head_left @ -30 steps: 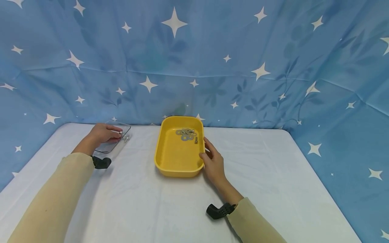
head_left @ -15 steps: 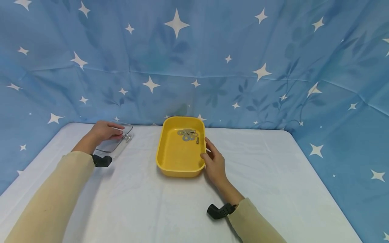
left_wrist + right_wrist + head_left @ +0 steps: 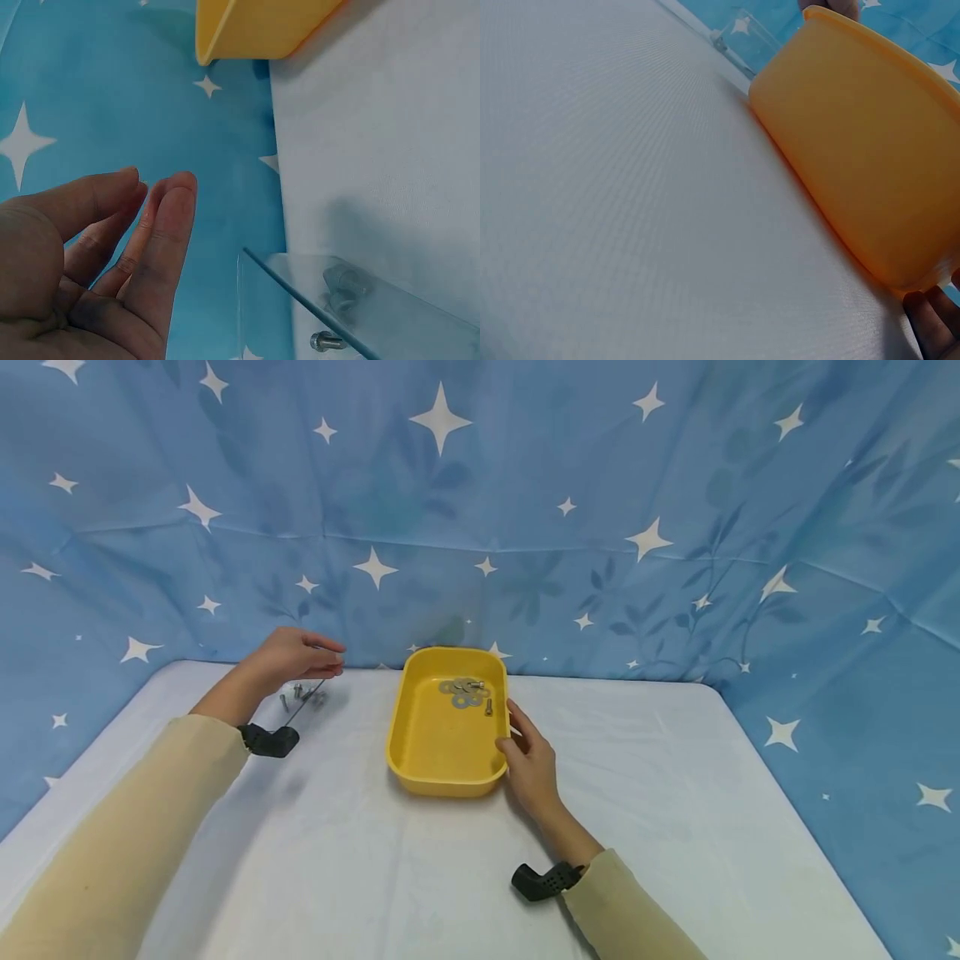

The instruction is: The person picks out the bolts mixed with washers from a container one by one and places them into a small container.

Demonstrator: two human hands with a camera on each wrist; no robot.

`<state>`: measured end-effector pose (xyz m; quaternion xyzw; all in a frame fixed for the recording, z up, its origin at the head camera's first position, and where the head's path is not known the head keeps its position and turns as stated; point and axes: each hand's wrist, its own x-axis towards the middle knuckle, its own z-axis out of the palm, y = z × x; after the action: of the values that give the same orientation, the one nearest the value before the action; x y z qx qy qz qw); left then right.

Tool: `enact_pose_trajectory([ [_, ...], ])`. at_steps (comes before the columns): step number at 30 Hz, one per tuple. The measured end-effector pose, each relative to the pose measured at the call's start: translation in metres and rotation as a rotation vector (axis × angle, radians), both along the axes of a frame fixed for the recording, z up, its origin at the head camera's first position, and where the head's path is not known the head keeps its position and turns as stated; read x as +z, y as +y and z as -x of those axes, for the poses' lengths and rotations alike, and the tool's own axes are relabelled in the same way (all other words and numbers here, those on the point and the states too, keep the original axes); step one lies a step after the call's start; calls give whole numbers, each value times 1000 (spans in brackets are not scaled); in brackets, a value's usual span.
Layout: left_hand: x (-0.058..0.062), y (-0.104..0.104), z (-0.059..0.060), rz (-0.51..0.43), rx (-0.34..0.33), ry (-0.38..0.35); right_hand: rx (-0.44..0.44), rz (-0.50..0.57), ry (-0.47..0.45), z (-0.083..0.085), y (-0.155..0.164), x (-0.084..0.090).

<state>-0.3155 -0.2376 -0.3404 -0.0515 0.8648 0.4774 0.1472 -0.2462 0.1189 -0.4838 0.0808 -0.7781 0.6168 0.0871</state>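
My left hand point(image 3: 303, 656) is raised at the back left, over a clear plastic box point(image 3: 309, 304). In the left wrist view its thumb and forefinger tips meet, with a tiny bright bit of a metal bolt point(image 3: 146, 182) showing between them; the fingers hide the rest. Several metal bolts point(image 3: 284, 702) lie at the box, under this hand. My right hand point(image 3: 531, 768) holds the right side of a yellow tray point(image 3: 442, 752), thumb at the rim and fingers along the outer wall. Flat washers point(image 3: 461, 702) and a few bolts point(image 3: 489, 707) lie in the tray's far right part.
A white cloth point(image 3: 450, 877) covers the table. Behind its far edge hangs a blue curtain point(image 3: 525, 510) with white stars. The yellow tray stands mid-table near that edge, to the right of the clear box.
My left hand has risen out of the box area and moved right and away, toward the tray. A bolt showed at its fingertips a second ago. The right hand and tray have kept their place.
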Motion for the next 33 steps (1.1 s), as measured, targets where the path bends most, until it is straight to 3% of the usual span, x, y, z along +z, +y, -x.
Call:
enact_pose_trajectory([
  [9, 10, 31, 1, 6, -42, 4, -9, -7, -11, 0, -1, 1],
  [18, 11, 68, 3, 7, -94, 11, -9, -15, -41, -7, -4, 16],
  [25, 6, 98, 12, -40, -124, -12, -9, -26, -5, 0, -1, 2],
  [33, 6, 125, 16, -63, -149, 3, -3, -7, -3, 1, -1, 1],
])
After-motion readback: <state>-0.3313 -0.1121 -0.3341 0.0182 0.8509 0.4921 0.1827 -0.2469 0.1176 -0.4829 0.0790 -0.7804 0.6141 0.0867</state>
